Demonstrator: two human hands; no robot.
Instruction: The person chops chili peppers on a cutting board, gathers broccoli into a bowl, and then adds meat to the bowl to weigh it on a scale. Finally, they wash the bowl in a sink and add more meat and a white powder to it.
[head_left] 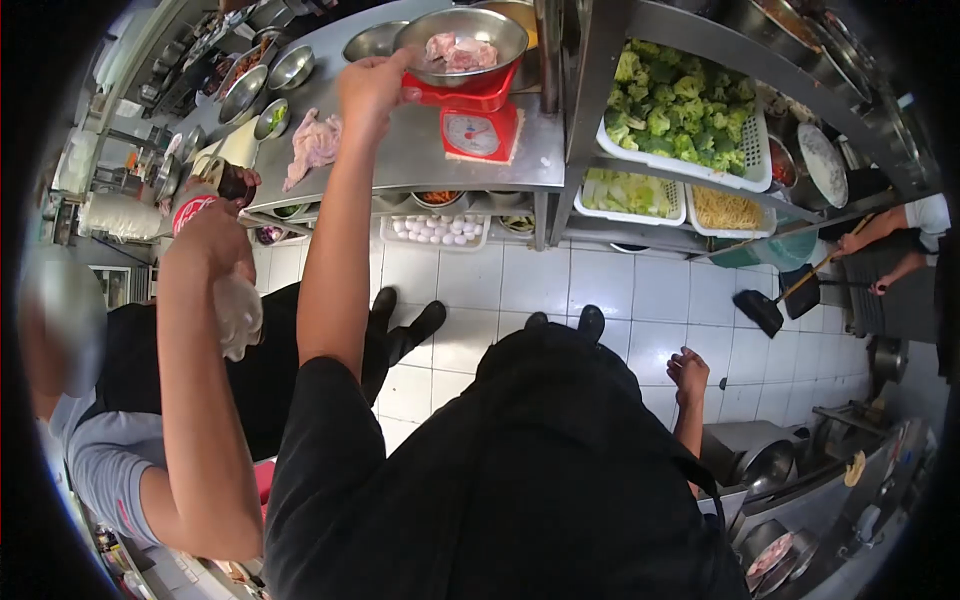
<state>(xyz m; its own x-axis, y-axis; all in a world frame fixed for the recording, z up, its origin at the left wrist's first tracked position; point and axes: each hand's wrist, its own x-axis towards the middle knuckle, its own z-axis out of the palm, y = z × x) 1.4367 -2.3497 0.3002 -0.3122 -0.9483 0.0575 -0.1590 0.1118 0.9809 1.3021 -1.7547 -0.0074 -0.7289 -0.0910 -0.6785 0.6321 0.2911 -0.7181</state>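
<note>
My left hand [372,92] reaches up to the counter, its fingers closed on the rim of a metal bowl [505,42]. Pieces of raw meat [460,52], pale pink, lie in this bowl. Beneath it is a red kitchen scale [482,130] with a round dial, standing on the steel counter [405,150]. Left of my forearm, a floppy piece of raw poultry [314,145] rests on the counter. Low on the right, my right hand [688,372] hangs over the floor, fingers loosely bent and apart, holding nothing.
At left a co-worker's arm [200,400] is close to mine. White baskets hold broccoli [680,105], cut cabbage [628,193] and noodles [728,208]. Eggs [437,230] sit under the counter. At right another person handles a broom [762,310] and dustpan.
</note>
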